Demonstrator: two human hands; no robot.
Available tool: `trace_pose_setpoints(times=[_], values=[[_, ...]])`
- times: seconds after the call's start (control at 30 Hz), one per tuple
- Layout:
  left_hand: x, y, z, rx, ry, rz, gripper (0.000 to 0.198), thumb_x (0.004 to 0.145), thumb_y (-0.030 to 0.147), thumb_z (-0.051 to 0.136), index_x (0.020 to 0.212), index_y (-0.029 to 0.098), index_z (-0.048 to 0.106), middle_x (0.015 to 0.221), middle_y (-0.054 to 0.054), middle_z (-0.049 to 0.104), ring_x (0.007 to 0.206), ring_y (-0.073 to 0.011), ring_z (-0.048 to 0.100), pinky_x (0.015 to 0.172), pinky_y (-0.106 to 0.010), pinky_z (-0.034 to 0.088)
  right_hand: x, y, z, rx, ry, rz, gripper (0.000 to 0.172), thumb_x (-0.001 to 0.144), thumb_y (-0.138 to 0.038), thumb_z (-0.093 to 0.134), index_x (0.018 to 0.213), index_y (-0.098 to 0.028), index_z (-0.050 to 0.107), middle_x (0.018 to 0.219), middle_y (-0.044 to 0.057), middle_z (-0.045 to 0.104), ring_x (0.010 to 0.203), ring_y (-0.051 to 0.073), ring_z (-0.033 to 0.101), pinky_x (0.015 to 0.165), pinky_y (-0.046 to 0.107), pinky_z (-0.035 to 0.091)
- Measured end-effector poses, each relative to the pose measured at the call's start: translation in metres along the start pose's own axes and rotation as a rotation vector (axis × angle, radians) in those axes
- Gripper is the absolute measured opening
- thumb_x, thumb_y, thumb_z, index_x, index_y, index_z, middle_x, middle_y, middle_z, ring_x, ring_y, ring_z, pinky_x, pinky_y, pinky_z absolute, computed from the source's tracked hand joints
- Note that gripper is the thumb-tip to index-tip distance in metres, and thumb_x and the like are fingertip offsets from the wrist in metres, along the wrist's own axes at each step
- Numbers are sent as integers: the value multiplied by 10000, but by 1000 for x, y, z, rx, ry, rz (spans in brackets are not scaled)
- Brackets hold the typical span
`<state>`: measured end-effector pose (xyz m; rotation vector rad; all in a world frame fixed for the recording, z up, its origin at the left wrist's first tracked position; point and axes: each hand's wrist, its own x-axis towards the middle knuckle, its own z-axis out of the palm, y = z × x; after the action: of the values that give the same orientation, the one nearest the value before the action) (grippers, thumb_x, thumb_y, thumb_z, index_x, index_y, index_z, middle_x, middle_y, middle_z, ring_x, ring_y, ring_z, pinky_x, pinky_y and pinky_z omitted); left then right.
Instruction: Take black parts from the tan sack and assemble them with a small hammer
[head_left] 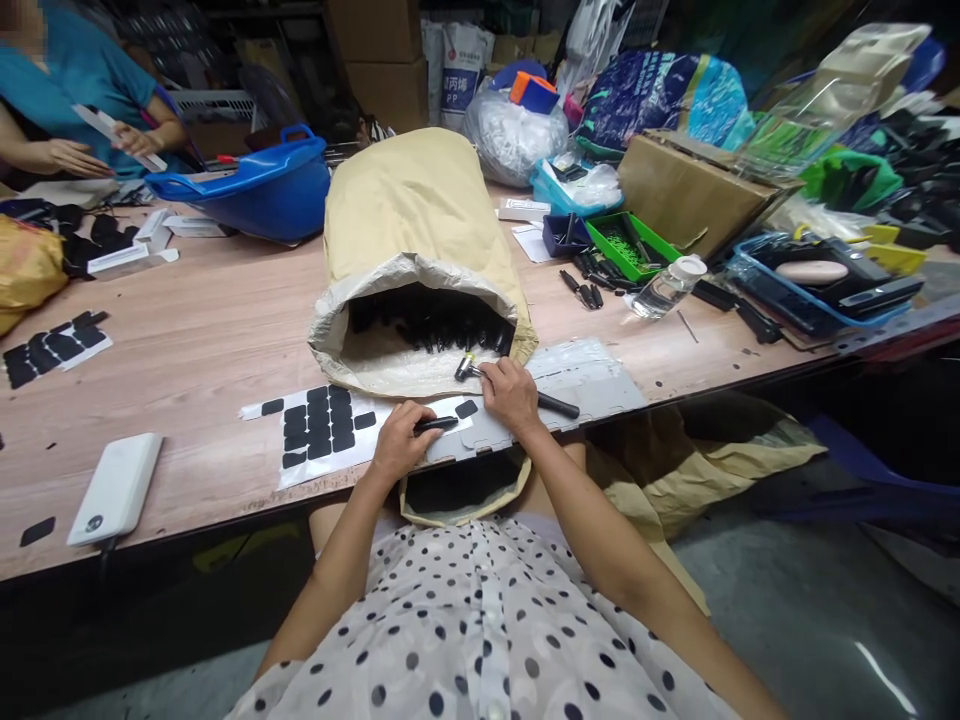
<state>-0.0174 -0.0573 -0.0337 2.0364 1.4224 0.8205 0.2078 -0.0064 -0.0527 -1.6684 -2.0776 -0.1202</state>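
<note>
My right hand point(511, 396) is closed around the shaft of a small hammer point(559, 405); its head points toward the sack and its black grip sticks out to the right. Between the fingers of my left hand point(399, 438) is a slim black part point(436, 424), held low over a grey board point(589, 375) at the table edge. A tan sack point(412, 200) lies with its mouth toward me, and many black parts point(450, 325) show inside. Left of my hands, a white sheet point(300, 475) carries black rounded pads point(319, 425).
A second open sack point(517, 480) sits below the table edge at my lap. A white power bank point(116, 490) lies at left, a blue basin point(255, 190) behind. Rightward stand a bottle point(667, 290), a green tray point(630, 245) and a cardboard box point(675, 190). A co-worker's hands point(135, 140) are far left.
</note>
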Motion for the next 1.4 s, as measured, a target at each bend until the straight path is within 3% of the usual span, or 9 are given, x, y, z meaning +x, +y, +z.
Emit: trace_pose_setpoints(times=[0.23, 0.4, 0.6, 0.73, 0.93, 1.1, 1.27, 1.4], values=[[5, -4, 6, -75, 19, -42, 106, 782, 233, 733, 884, 234, 704, 864, -12, 639, 859, -203, 602, 770, -321, 509, 2, 1, -11, 115, -13, 20, 245, 941, -215, 511, 1070, -234, 718, 913, 74, 625, 877, 225, 537, 744, 315, 420], [3, -4, 8, -137, 64, -91, 140, 753, 232, 750, 889, 232, 717, 886, -5, 596, 817, -180, 593, 732, -299, 518, -17, -20, -29, 398, 65, 34, 302, 980, -242, 453, 1158, -252, 697, 967, 61, 671, 926, 206, 613, 833, 309, 502], [3, -5, 10, -179, 87, -83, 99, 772, 241, 747, 871, 229, 739, 835, -1, 573, 782, -166, 583, 709, -286, 514, -39, -44, -48, 588, 37, -26, 304, 989, -245, 461, 1184, -256, 694, 949, 47, 713, 894, 182, 656, 807, 286, 536], [4, -6, 10, -195, 81, -77, 93, 769, 229, 751, 861, 231, 745, 830, 1, 575, 782, -162, 580, 710, -283, 510, -46, -51, -53, 563, 70, -67, 334, 1014, -244, 424, 1228, -259, 680, 978, 55, 717, 913, 177, 653, 836, 290, 535], [4, -4, 8, -180, 66, -90, 85, 788, 238, 736, 871, 228, 750, 823, -3, 576, 792, -166, 580, 742, -296, 518, -53, -54, -48, 308, -64, -122, 344, 999, -211, 445, 1202, -275, 716, 862, 46, 679, 868, 176, 631, 776, 257, 518], [4, -4, 9, -155, 64, -87, 79, 787, 245, 738, 864, 230, 750, 843, -7, 586, 809, -169, 588, 752, -297, 522, -52, -48, -50, 325, 10, -75, 381, 1004, -200, 430, 1278, -278, 683, 958, 58, 697, 922, 178, 637, 843, 274, 521], [4, -4, 9, -156, 70, -85, 81, 782, 230, 730, 862, 221, 742, 834, -4, 582, 788, -164, 587, 724, -288, 518, -57, -45, -51, 331, -17, -91, 364, 1013, -215, 411, 1208, -246, 716, 870, 52, 679, 850, 176, 626, 767, 257, 507], [4, -3, 9, -129, 81, -84, 77, 773, 221, 728, 849, 213, 727, 836, -3, 583, 786, -163, 593, 722, -287, 518, -49, -37, -50, 313, 30, -48, 368, 1022, -231, 395, 1221, -237, 705, 920, 56, 683, 888, 177, 622, 807, 258, 494]])
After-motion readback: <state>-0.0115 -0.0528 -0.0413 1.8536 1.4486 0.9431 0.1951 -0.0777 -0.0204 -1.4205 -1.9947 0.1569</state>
